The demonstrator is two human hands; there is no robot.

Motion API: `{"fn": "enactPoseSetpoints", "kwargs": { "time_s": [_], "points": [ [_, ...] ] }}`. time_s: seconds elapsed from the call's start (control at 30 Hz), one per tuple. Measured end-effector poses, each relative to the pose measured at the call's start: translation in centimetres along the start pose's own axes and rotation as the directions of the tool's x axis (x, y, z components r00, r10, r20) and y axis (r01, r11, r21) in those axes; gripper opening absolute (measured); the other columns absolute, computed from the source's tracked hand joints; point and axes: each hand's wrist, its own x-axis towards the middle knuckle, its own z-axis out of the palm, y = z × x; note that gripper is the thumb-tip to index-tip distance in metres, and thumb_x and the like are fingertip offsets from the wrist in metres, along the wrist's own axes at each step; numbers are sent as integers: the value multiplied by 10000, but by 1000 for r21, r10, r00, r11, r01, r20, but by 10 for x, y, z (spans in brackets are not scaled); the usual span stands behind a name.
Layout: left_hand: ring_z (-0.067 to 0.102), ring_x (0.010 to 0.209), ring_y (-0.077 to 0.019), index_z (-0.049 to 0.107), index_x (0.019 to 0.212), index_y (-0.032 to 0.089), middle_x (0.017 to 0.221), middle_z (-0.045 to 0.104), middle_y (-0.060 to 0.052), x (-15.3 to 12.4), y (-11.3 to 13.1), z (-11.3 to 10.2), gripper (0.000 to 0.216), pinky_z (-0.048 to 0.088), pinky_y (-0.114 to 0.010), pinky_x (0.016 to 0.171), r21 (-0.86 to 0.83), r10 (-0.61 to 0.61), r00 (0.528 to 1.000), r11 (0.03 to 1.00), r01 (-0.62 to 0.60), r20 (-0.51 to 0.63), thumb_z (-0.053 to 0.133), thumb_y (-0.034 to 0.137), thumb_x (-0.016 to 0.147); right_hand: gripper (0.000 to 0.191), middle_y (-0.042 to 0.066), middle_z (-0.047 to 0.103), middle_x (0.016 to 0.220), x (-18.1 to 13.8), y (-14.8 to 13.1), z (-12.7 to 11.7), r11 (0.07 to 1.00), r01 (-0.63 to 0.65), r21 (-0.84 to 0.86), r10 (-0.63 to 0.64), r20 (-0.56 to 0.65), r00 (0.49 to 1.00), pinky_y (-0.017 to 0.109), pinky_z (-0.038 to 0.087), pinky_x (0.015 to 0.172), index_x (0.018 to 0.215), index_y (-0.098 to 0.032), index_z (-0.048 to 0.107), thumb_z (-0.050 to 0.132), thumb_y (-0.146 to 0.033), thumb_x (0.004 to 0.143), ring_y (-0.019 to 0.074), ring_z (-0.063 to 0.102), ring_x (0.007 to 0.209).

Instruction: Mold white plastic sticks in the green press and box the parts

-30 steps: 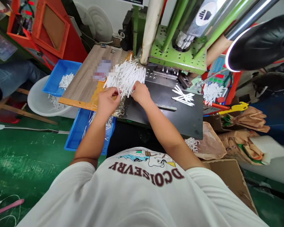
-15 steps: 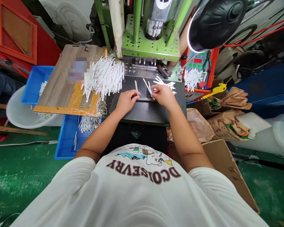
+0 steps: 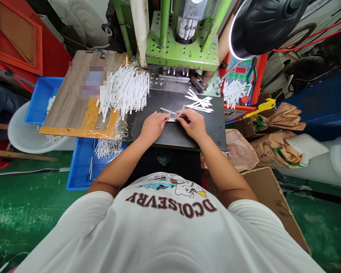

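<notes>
My left hand (image 3: 155,126) is over the black work plate (image 3: 208,131), its fingers pinched at a short white strip end (image 3: 169,113). Close beside it, my right hand (image 3: 193,123) pinches a thin white strip (image 3: 182,110) that tilts up from the fingertips. Between the fingertips lies a narrow metal piece (image 3: 173,119), partly covered by the hands. Another pale strip (image 3: 165,110) slants just behind it. Several loose white strips (image 3: 199,102) lie crossed on the plate behind my right hand.
A large heap of white strips (image 3: 130,89) sits on a taped board (image 3: 71,94) at left. The green press (image 3: 182,57) stands behind the plate. A lamp (image 3: 261,28) overhangs the right side, near a red control box (image 3: 260,87). A blue bin (image 3: 79,170) is below left.
Both hands have drawn closer together over the narrow metal piece. The strip that stood up from my left fingers is now mostly out of sight; the loose strip between the hands lies lower.
</notes>
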Motion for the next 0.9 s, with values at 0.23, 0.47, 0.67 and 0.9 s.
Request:
{"fn": "enactPoseSetpoints", "kwargs": {
  "time_s": [0.23,0.47,0.67,0.9],
  "points": [
    [764,1106,-251,801,1136,241,1163,835,-73,6,-3,-12,307,563,-385,1064,-95,-21,999,995,18,-31,550,133,996,184,70,813,1054,-1,3,1,992,64,-108,-62,29,998,374,578,978,1069,-259,797,645,-221,973,251,728,1012],
    [772,973,-256,870,1049,223,1003,839,-63,59,-25,-22,223,570,-350,950,-140,139,971,984,-113,194,733,216,873,191,45,820,972,2,-1,-2,999,-40,-11,40,15,999,344,605,864,1041,-237,828,705,-241,895,209,721,838],
    [760,955,-248,891,1043,226,965,818,-77,75,-26,-19,232,564,-326,921,-120,196,948,978,-171,250,712,244,898,248,44,829,944,9,-2,-10,951,-183,250,163,99,982,347,634,855,1015,-202,842,791,-354,826,202,758,836],
    [686,1122,-242,791,1235,211,1277,764,-91,44,-56,-71,365,557,-388,1029,-86,-58,985,995,45,-165,620,141,919,325,40,800,831,12,14,-6,772,-313,554,322,84,943,397,688,841,962,-188,820,888,-404,729,223,795,807]
  ]
}}
